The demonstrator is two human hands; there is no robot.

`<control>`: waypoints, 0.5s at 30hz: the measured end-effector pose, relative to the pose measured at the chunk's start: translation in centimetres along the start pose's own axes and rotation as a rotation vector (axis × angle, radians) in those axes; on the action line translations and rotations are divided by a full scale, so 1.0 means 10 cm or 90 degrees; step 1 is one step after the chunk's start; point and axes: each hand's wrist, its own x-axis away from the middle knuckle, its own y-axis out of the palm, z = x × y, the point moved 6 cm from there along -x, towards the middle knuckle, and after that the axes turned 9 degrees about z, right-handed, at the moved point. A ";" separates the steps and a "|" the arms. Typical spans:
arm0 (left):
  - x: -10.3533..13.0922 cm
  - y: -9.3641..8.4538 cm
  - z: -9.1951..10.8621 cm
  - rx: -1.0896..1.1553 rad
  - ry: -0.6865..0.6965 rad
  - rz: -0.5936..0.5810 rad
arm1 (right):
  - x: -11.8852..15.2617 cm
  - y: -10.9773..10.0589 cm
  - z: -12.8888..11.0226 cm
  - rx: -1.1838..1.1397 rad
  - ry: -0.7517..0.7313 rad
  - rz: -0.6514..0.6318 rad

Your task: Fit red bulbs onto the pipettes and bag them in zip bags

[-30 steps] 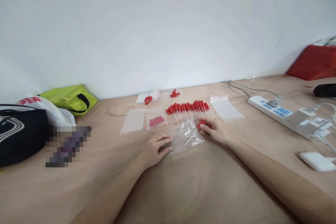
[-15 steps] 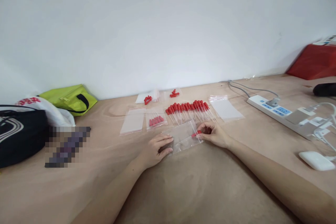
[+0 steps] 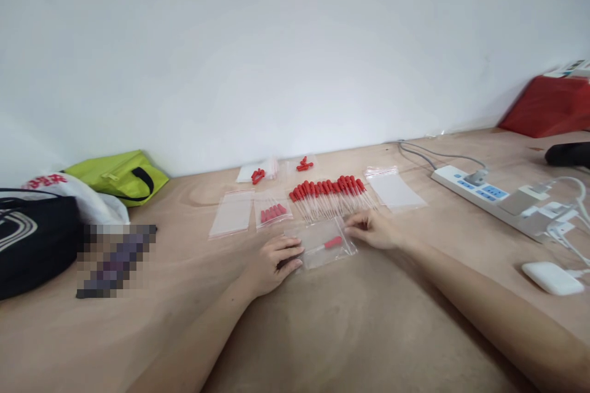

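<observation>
A clear zip bag [image 3: 318, 239] lies on the table between my hands, with one red-ended dropper [image 3: 332, 242] inside it. My left hand [image 3: 280, 261] pinches the bag's left end between thumb and fingers. At the bag's right end is my right hand [image 3: 371, 229], thumb and fingertips close together by the opening; whether they hold the bag's edge is too small to tell. Just behind the bag a row of red-topped droppers [image 3: 329, 190] is spread out. Left of the row, a zip bag with several droppers [image 3: 273, 214] lies flat.
Flat clear bags lie at left [image 3: 232, 214] and right [image 3: 396, 187]. Red pieces [image 3: 258, 176] rest on bags near the wall. A power strip [image 3: 488, 196] and white charger case [image 3: 552, 277] are at right; a green bag [image 3: 117, 175] and black bag [image 3: 37, 245] at left.
The red dropper has moved left, deeper into the clear bag, and my right hand has let it go and drawn slightly back to the bag's edge. My left hand stays on the bag.
</observation>
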 end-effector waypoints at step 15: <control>0.00 -0.01 0.02 -0.002 0.002 -0.011 | -0.65 -0.26 0.37 0.419 0.325 0.199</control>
